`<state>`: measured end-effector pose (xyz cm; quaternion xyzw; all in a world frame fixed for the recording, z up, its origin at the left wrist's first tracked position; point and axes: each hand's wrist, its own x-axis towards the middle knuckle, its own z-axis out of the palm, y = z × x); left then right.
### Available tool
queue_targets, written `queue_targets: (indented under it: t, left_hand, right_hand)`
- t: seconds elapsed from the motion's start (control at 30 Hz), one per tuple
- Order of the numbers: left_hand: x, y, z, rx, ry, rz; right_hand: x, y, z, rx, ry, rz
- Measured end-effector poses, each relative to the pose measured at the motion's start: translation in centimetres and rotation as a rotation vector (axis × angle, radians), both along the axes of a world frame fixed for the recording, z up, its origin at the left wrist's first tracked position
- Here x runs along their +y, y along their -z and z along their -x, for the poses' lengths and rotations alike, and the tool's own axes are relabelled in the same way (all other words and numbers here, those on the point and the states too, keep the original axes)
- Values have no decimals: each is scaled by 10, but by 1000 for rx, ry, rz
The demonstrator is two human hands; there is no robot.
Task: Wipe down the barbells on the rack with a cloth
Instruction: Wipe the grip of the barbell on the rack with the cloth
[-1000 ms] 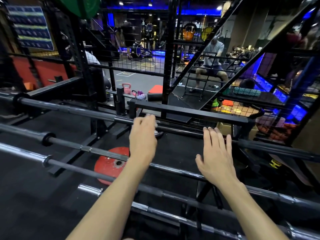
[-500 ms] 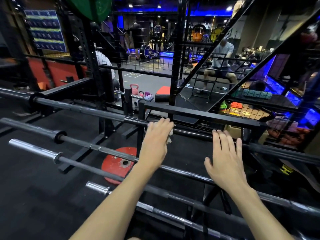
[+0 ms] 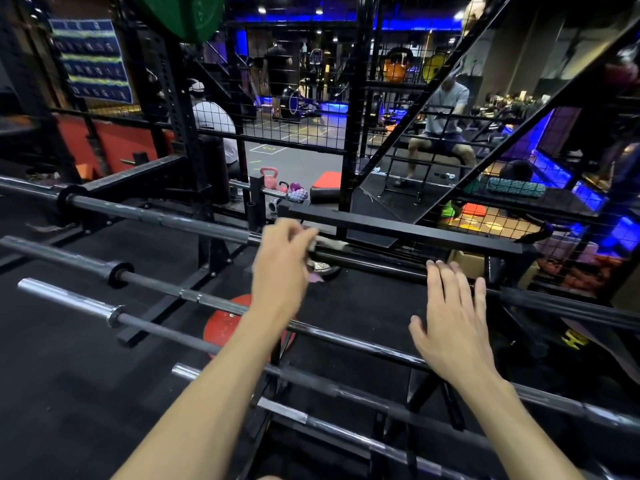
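The person stood at a black rack (image 3: 401,233) that carried several barbells lying one behind the other, from near to far. The left hand (image 3: 282,268) reached over to the farthest barbell (image 3: 159,216) and its fingers were curled around a white cloth (image 3: 323,241), which was pressed on the dark shaft near the middle of the bar; the hand was a little blurred. The right hand (image 3: 450,320) was more to the right, with the fingers straight and close together, holding nothing, and the fingertips (image 3: 446,271) lay at the same far barbell, but I could not tell if they really touched it. Nearer to the person, a second barbell (image 3: 117,273) and a third barbell (image 3: 69,299) with a shiny silver sleeve crossed under both forearms. Under them, on the dark floor (image 3: 52,375), lay a red weight plate (image 3: 225,327), partly hidden by the left arm. Behind the rack there was a wire mesh fence (image 3: 301,129), and near it on the floor stood a pink kettlebell (image 3: 269,178). Farther away a person in a grey shirt (image 3: 446,109) sat on a bench.
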<state>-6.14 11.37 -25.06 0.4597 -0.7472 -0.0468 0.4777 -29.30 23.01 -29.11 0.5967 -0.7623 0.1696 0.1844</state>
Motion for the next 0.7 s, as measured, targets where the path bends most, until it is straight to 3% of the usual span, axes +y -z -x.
queue_targets:
  t: [0.07, 0.13, 0.2, 0.37, 0.53, 0.6, 0.7]
  left_hand:
    - [-11, -15, -23, 5, -190, -49]
    - [-22, -25, -36, -209, -320, -122]
    - [-26, -26, -32, -285, -336, -241]
    - [1, -10, 29, -274, -178, -132]
    - [31, 4, 68, -240, 201, -128]
    - [20, 1, 50, -278, 111, -111]
    - [5, -2, 14, -252, -183, -198]
  right_hand:
    - [1, 0, 0, -8, -2, 7]
    - [0, 0, -2, -21, 2, 6]
    - [-1, 0, -2, -36, -4, -6]
    - [0, -3, -2, -58, -24, -22]
    - [9, -9, 3, -78, -62, -47]
    - [12, -11, 8, -89, -87, -53]
    - [13, -12, 8, -95, -98, -61]
